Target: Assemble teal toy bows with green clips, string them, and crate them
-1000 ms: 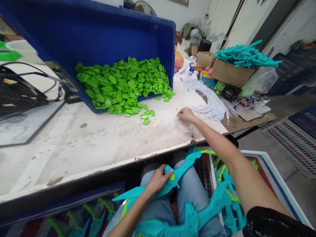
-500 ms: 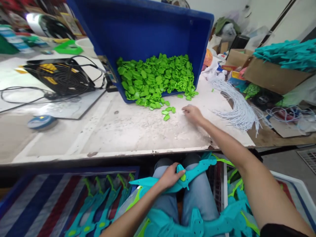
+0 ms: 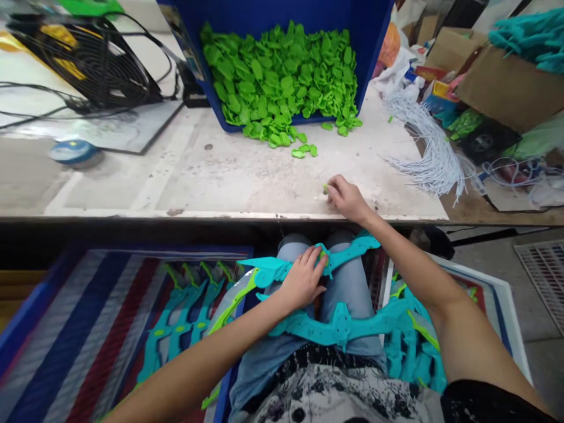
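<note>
My right hand is just above the table's front edge, thumb and fingers pinched on a small green plastic piece. My left hand lies over the middle of a long teal plastic part across my thighs, fingers on its raised centre, where a bit of green shows. Nearer my body, a second teal part with a similar raised centre rests on my lap. Beyond my right hand, a few loose green pieces lie in front of the heap of green pieces in a tilted blue bin.
On my left, a blue-rimmed crate with striped lining holds several teal parts. A white crate with more parts stands right. On the table are a fan, a round blue-and-white tin and a bundle of white ties.
My right hand has drawn back from near the loose pieces toward the table edge, and a green piece now shows in its fingers. My left hand stays on the teal part. The view has tilted down.
</note>
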`<state>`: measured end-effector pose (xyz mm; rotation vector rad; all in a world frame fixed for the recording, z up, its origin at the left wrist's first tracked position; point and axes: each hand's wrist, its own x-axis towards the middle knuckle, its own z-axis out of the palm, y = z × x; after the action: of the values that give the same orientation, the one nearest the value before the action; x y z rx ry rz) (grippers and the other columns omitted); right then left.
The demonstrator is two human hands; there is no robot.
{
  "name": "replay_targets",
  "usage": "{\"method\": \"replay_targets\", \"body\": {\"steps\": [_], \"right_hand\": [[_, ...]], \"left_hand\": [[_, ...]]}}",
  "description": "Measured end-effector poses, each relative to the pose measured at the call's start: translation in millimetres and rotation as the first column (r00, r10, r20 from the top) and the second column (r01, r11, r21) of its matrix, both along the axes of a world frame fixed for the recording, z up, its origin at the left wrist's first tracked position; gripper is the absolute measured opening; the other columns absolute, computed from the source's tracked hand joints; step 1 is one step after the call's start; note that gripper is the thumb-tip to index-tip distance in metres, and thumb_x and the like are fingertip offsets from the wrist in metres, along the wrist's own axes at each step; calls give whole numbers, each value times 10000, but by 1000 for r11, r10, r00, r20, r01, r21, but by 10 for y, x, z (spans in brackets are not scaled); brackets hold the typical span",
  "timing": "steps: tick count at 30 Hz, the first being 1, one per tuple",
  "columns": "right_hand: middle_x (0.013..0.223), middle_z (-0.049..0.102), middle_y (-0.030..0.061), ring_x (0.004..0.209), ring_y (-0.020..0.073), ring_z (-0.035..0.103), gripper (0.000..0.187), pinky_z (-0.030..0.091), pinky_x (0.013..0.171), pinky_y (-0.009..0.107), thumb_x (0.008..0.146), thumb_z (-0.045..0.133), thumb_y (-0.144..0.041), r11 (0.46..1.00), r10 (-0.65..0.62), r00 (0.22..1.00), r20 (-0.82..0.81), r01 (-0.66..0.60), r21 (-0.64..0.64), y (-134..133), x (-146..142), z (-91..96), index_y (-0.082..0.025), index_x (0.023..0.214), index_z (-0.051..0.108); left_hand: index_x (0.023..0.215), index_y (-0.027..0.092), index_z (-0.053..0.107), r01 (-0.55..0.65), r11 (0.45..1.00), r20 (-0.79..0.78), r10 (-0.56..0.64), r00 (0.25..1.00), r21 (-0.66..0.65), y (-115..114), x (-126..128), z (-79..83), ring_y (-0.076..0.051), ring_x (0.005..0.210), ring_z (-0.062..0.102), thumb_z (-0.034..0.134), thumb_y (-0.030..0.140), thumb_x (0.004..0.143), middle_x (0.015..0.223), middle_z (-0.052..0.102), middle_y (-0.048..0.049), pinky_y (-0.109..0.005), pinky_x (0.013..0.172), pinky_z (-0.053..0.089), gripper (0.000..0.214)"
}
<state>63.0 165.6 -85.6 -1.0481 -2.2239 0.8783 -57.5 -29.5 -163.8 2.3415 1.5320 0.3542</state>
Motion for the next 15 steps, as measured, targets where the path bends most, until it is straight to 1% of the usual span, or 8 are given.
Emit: {"method": "replay_targets", "body": {"steps": [3,5,7,9,11,13,14,15], "right_hand": [[721,618,-8,533,103,548,268,426,494,226,895,471,-480,946,-64,981,-183,2,-324,-504,405,4,-212,874,469],[707,631,-3,505,99,540,341,398,445,213,850,517,-544,889,-129,966,-226,12,-457,-775,639,-29,-206,877,485],[700,644,4,493,103,541,381,401,434,217,830,536,-570,851,-181,958,-222,40,-523,-985,841,-71,-197,901,510],[640,628,-9,465,108,528,384,406,434,226,848,518,-558,843,-184,968,-171,66,-534,-1151,999,-106,-187,943,542],[592,604,-20,455,109,518,346,418,467,234,891,481,-498,873,-136,987,-87,78,-481,-1286,1091,-135,-179,972,586],[671,642,4,512,111,551,294,443,539,245,923,453,-408,926,-43,999,-4,38,-377,-1390,1102,-176,-180,977,630],[754,669,24,569,118,580,269,455,583,253,927,457,-370,947,7,999,31,3,-321,-1427,1078,-206,-183,977,643],[828,683,37,630,128,602,240,464,622,260,923,476,-346,962,51,997,62,-32,-271,-1453,1038,-246,-187,972,649]], "left_hand": [[1385,122,425,-26,999,-176,22,984,-23,-28,124,18,-338,1369,393,497,160,885,1492,390,-227,-453,1008,437,506],[1360,121,453,-40,997,-181,28,983,-64,78,133,87,-320,1316,455,486,138,872,1464,434,-217,-406,953,469,489],[1323,128,489,-26,989,-116,8,993,-148,256,55,195,-301,1205,542,556,192,833,1357,546,-191,-369,903,483,499],[1267,144,543,18,957,-2,-19,1000,-289,465,-80,303,-267,1029,620,598,288,811,1150,666,-128,-329,833,482,481],[1142,147,626,131,876,145,-71,987,-464,662,-217,364,-228,875,633,596,411,806,958,698,-65,-284,752,457,428],[995,139,675,265,760,279,-115,953,-593,816,-307,355,-197,809,610,588,507,784,865,689,-35,-251,708,425,433],[957,138,680,308,718,328,-117,937,-624,872,-327,326,-187,806,599,586,527,772,855,686,-29,-240,705,415,441],[952,140,681,324,700,362,-100,927,-636,915,-333,287,-182,817,592,589,527,761,865,687,-27,-234,714,409,442]]}}
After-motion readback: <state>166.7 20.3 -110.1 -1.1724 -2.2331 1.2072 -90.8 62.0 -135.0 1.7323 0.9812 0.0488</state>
